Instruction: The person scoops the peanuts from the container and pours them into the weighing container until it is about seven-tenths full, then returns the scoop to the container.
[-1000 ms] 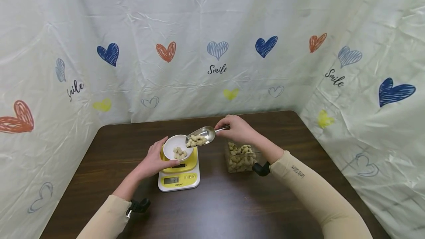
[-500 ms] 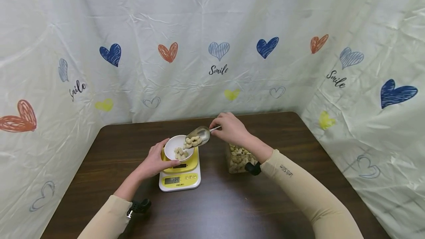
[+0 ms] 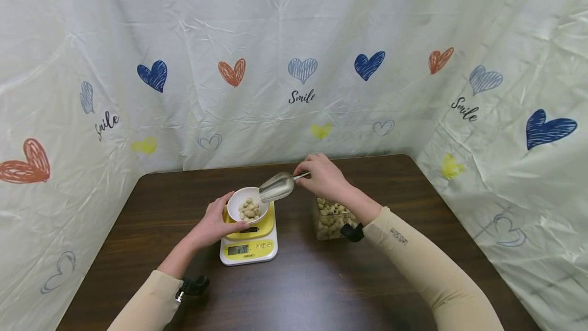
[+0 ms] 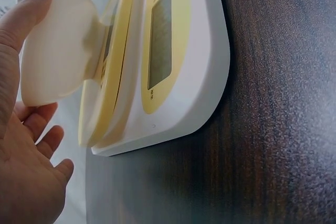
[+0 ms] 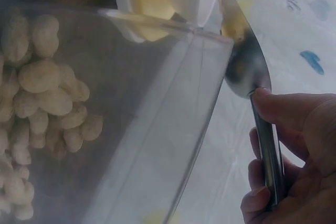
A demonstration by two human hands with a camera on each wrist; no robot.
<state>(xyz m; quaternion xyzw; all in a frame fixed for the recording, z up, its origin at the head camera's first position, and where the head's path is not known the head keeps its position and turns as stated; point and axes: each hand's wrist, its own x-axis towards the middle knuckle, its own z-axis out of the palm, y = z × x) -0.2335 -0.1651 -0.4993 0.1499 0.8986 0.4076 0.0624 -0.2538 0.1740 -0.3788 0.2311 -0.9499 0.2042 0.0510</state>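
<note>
A white bowl (image 3: 236, 201) with several peanuts (image 3: 249, 210) in it sits on the round yellow platform of a kitchen scale (image 3: 270, 255). My left hand (image 3: 215, 225) grips the bowl from its left side, thumb at the near edge and fingers around the back. Digits show on the scale's display. My right hand (image 3: 321, 175) holds a metal scoop (image 3: 277, 187) by its handle, tilted with its lip over the bowl's right rim. No peanuts show in the scoop. In the right wrist view, fingers and thumb wrap the scoop handle (image 5: 269, 161).
A clear box (image 3: 321, 230) of peanuts (image 5: 44, 77) stands right of the scale, partly under the right forearm. All of it rests on a dark wooden table (image 3: 294, 290). Behind hangs a white curtain (image 3: 257, 116) printed with hearts.
Peanuts have dropped from the scoop into the bowl, where the pile is larger. The right hand moved left with the scoop, then slightly back. The left hand stayed on the bowl; the scale's digits changed.
</note>
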